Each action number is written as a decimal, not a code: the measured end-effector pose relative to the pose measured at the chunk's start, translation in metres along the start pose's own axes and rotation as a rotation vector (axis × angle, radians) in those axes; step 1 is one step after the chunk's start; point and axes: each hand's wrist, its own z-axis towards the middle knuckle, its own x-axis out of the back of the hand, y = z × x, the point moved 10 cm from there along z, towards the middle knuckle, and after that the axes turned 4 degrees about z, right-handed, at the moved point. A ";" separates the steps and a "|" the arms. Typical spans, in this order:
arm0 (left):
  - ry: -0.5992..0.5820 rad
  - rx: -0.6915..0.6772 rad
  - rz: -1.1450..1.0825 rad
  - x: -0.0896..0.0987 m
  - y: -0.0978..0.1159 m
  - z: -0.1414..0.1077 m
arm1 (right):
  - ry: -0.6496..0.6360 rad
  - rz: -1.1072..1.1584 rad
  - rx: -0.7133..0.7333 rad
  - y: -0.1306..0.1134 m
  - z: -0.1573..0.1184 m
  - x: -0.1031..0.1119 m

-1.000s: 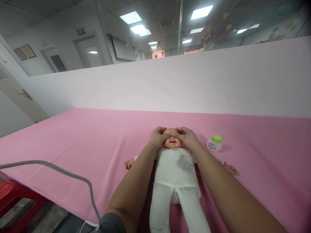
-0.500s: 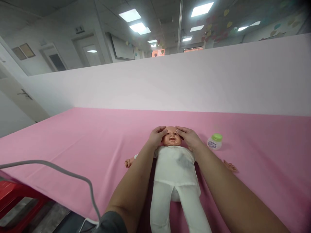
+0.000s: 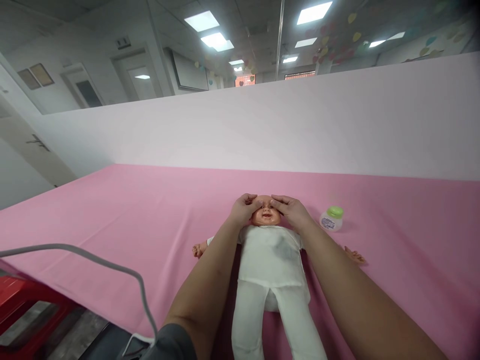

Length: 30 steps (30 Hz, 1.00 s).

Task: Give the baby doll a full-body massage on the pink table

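- Lying face-up, legs near: white-clothed plastic baby doll on smooth pink cloth.
- Left hand: at the head's left side, fingers parted from thumb, thumb at the eye.
- Right hand: likewise, right side.
- Right: rounded translucent jar with green lid.
- Far: white panel.

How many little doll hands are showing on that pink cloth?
2. One doll hand lies left of the person's left forearm. The other doll hand lies right of the right forearm, which may hide part of it.
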 end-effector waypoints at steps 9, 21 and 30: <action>-0.055 0.055 0.285 -0.002 0.008 -0.003 | -0.084 -0.230 0.012 -0.023 -0.003 -0.004; 0.062 -0.007 0.194 -0.001 -0.011 0.013 | 0.113 -0.163 0.007 -0.009 0.003 -0.008; -0.033 0.081 -0.117 0.001 -0.025 0.011 | -0.027 0.019 -0.081 0.009 0.004 0.002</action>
